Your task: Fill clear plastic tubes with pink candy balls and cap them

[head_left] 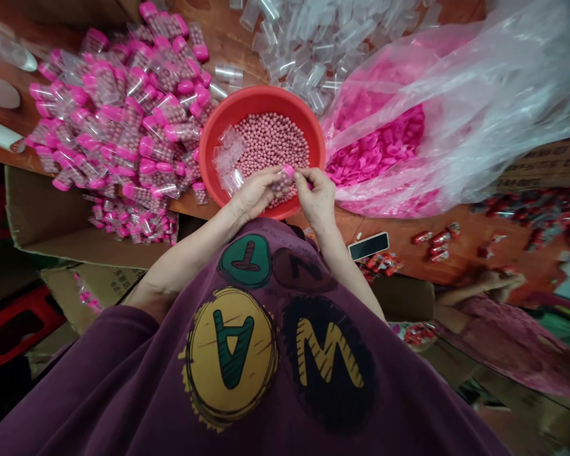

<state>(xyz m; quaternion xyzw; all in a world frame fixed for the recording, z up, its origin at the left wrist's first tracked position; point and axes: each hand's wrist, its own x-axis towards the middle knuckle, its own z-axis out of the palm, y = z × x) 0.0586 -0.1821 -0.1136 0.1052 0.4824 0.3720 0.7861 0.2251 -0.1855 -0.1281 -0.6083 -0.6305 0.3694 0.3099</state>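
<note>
Over the near rim of a red basin (pixel 207 166), my left hand (pixel 255 195) is closed around a small clear tube (pixel 279 185) that holds pinkish beads. A bright pink cap (pixel 288 170) sits at the tube's upper end. My right hand (pixel 317 197) pinches at that cap with thumb and forefinger. Loose pinkish beads (pixel 275 142) fill much of the basin, and several clear tubes (pixel 228 158) lie on them at the left. My left fingers partly hide the tube.
Left of the basin is a large heap of pink-capped tubes (pixel 123 120), spilling toward a cardboard box (pixel 47 218). Clear tubes (pixel 313 47) lie behind. A plastic bag (pixel 456 120) of pink caps (pixel 384 149) stands right, near a phone (pixel 368 247). Another person's arm (pixel 475 288) shows at right.
</note>
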